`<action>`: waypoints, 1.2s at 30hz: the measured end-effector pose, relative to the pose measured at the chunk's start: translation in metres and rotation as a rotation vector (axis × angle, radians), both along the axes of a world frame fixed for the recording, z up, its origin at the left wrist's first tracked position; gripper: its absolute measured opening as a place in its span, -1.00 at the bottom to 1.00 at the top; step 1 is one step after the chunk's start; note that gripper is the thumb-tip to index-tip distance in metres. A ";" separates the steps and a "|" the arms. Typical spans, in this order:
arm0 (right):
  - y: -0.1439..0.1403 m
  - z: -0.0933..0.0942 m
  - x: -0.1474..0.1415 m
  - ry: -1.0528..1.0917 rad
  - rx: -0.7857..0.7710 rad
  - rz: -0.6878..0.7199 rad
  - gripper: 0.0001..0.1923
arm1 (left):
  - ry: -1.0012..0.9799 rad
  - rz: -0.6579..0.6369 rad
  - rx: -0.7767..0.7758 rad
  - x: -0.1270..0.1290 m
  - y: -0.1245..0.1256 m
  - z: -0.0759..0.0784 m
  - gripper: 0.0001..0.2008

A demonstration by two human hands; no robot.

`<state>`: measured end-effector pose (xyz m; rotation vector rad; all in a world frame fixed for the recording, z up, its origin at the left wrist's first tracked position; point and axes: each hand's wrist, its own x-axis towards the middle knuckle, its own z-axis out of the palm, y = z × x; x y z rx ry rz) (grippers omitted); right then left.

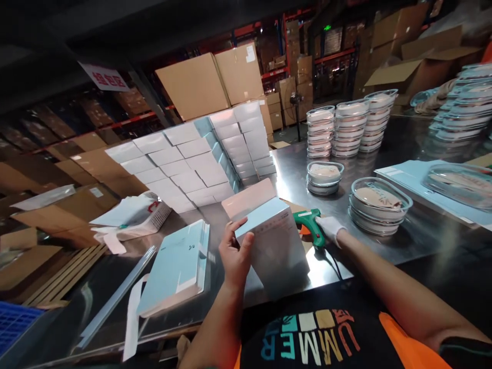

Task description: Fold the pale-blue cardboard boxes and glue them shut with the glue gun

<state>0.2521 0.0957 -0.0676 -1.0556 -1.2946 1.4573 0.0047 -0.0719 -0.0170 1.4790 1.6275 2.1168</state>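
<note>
My left hand (pixel 236 253) grips a pale box (pixel 277 243) by its left edge, thumb in front and fingers behind. The box is tilted above the table, with a flap (pixel 253 197) standing open at its top. My right hand (pixel 329 229), in a white glove, is closed at the rear of a green hot glue gun (pixel 315 225) with an orange trigger. Its fingers are partly hidden by the gun. The gun points left, close beside the box, and its dark cord hangs below the handle.
Stacked white boxes (pixel 192 164) form a wall behind my left hand. Flat light-blue cartons (pixel 175 261) lie to the left, near a white basket (pixel 161 220). Clear-lidded oval containers (pixel 378 207) stand in several stacks on the right. Light-blue sheets (pixel 415 182) lie beyond them on the metal table (pixel 430 256).
</note>
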 end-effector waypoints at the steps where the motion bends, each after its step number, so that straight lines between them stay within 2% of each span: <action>1: 0.002 0.004 0.002 -0.004 0.010 -0.020 -0.52 | -0.012 -0.006 -0.011 0.000 0.001 -0.001 -0.43; 3: 0.000 0.019 0.003 0.004 0.041 -0.044 -0.62 | -0.013 -0.030 -0.013 0.003 0.003 -0.002 -0.42; 5: -0.010 0.040 -0.003 0.046 0.102 -0.003 -0.75 | 0.020 -0.069 0.007 0.008 0.007 -0.003 -0.42; 8: -0.031 0.074 -0.020 0.039 0.233 0.201 -0.52 | 0.083 -0.101 0.033 0.014 0.012 -0.005 -0.42; 11: -0.041 0.095 -0.031 -0.034 0.358 0.355 -0.48 | 0.119 -0.085 0.059 0.016 0.018 -0.009 -0.42; 13: -0.040 0.098 -0.030 -0.039 0.447 0.413 -0.39 | 0.094 -0.084 0.150 0.014 0.022 -0.011 -0.44; 15: -0.036 0.093 -0.025 -0.045 0.523 0.443 -0.32 | 0.063 -0.122 0.261 0.010 0.026 -0.014 -0.44; 17: -0.034 0.084 -0.019 -0.037 0.594 0.442 -0.42 | 0.105 -0.181 0.300 0.003 0.028 -0.014 -0.53; 19: -0.036 0.076 -0.017 -0.004 0.695 0.452 -0.58 | 0.205 -0.230 0.288 -0.007 0.027 -0.011 -0.70; 22: -0.046 0.069 -0.019 0.030 0.888 0.443 -0.74 | 0.403 -0.252 0.239 -0.022 0.022 0.007 -0.82; 23: -0.050 0.069 -0.021 0.026 0.962 0.426 -0.75 | 0.518 -0.240 0.190 -0.025 0.020 0.016 -0.81; 25: -0.059 0.069 -0.026 -0.023 1.121 0.413 -0.69 | 0.795 -0.217 0.050 -0.026 0.014 0.036 -0.61; 27: -0.065 0.071 -0.026 -0.123 1.234 0.431 -0.46 | 0.995 -0.271 -0.085 -0.022 0.007 0.055 -0.32; 28: -0.065 0.073 -0.022 -0.182 1.257 0.436 -0.30 | 1.025 -0.309 -0.128 -0.020 0.004 0.062 -0.24; 30: -0.058 0.077 -0.003 -0.317 1.240 0.377 -0.10 | 0.962 -0.320 -0.150 -0.018 -0.001 0.070 -0.24; 32: -0.041 0.078 0.033 -0.526 1.166 0.178 -0.15 | 0.718 -0.154 -0.074 -0.026 -0.003 0.069 -0.22; 34: -0.018 0.074 0.080 -0.847 1.028 -0.104 -0.26 | 0.358 0.049 0.076 -0.041 0.000 0.059 -0.08; 36: 0.004 0.063 0.127 -1.191 0.810 -0.317 -0.31 | 0.073 0.100 0.177 -0.054 0.009 0.041 0.05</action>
